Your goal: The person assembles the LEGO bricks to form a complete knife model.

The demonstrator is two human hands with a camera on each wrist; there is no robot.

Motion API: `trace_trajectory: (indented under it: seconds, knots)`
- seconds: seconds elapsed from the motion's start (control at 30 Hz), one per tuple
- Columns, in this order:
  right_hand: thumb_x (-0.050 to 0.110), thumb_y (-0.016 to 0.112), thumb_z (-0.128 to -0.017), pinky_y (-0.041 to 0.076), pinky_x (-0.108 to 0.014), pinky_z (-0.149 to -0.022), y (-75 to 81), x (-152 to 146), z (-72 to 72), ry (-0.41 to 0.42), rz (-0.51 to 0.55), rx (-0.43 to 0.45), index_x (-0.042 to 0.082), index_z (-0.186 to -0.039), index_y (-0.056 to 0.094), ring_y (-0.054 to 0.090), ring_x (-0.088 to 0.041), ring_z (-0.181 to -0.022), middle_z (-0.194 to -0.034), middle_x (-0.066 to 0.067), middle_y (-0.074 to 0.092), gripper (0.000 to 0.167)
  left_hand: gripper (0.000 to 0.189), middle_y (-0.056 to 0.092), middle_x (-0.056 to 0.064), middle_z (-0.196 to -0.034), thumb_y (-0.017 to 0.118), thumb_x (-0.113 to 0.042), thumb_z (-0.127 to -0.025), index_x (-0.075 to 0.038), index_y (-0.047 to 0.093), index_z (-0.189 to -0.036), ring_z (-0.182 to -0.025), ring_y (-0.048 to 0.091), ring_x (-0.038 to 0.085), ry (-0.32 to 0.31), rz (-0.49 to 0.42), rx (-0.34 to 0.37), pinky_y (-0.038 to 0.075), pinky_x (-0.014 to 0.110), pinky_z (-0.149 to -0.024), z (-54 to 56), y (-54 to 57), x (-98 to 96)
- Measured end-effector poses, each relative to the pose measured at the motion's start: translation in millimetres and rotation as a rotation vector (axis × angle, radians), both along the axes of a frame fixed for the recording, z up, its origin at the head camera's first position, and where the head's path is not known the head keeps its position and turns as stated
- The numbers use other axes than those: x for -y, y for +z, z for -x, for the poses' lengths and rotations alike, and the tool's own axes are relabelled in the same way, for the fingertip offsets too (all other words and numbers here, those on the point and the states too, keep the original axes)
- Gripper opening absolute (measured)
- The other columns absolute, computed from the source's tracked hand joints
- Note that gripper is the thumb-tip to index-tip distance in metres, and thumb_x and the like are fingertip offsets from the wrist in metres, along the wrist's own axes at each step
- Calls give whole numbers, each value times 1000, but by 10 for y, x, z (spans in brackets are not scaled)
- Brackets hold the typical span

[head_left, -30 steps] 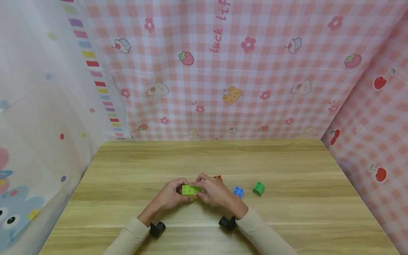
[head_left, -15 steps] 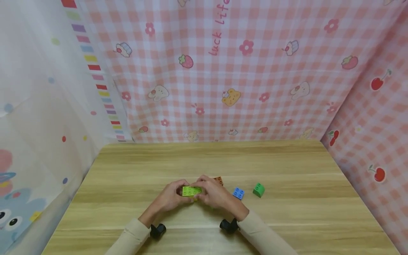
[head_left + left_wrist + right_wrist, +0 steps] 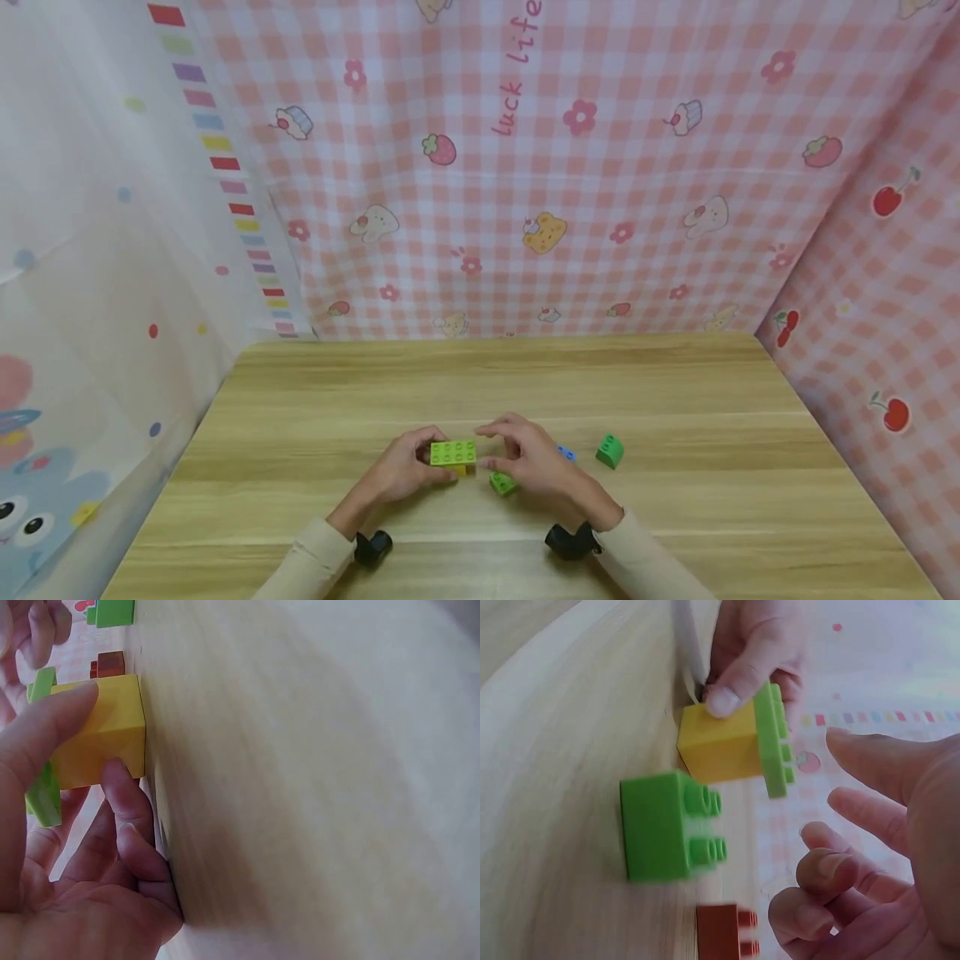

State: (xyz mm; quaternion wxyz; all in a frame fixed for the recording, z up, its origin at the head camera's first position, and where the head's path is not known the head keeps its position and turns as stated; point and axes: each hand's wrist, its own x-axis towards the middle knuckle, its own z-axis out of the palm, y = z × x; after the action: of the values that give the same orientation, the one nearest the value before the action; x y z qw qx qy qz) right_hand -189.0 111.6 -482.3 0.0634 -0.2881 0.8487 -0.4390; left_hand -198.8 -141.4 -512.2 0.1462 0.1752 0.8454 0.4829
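Note:
My left hand grips a yellow toy building block, thumb on one side and fingers curled round the other. A thin lime-green studded plate sits on top of that block. My right hand holds nothing; its thumb and fingers are spread, with a small gap between them and the plate. Under and beside its thumb stands a green brick with studs on top. Past it, in the right wrist view, is a reddish-brown brick, which my right hand hides in the head view.
Right of my right hand lies a blue brick, partly covered by it. Further right is a darker green curved brick. Everything rests on a wooden table, with a checked pink cloth hanging behind.
My right hand has let go of the lime-green plate and moved right, uncovering the plate's studs and the green brick. The left hand keeps its hold.

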Motion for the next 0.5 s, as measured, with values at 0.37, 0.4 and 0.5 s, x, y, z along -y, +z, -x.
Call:
trace_trajectory:
  seconds: [0.37,0.4,0.5]
  knots:
    - [17,74,-90,39,-22,-55,-71,-296,-161,-108,-25,69,7,-125,66,46,-8,-66,-107,-9,63,37,30,66,1,-91,84,-15,-79,-14,65,-103,-81,58,16,17,3,17,47,26,-68,2,3,-8]
    - [17,74,-89,40,-22,-55,-88,-300,-181,-102,-27,79,7,-125,65,47,-8,-66,-108,-9,63,37,30,66,1,-91,84,-15,-79,-14,65,-103,-81,58,16,15,1,18,47,26,-68,3,2,-8]
    - [15,75,-88,44,-22,-54,-144,-295,-237,-81,-21,121,8,-127,63,50,-7,-65,-116,-8,62,42,30,66,1,-91,83,-15,-80,-14,65,-103,-81,59,16,12,-5,20,48,27,-69,0,-1,-5]
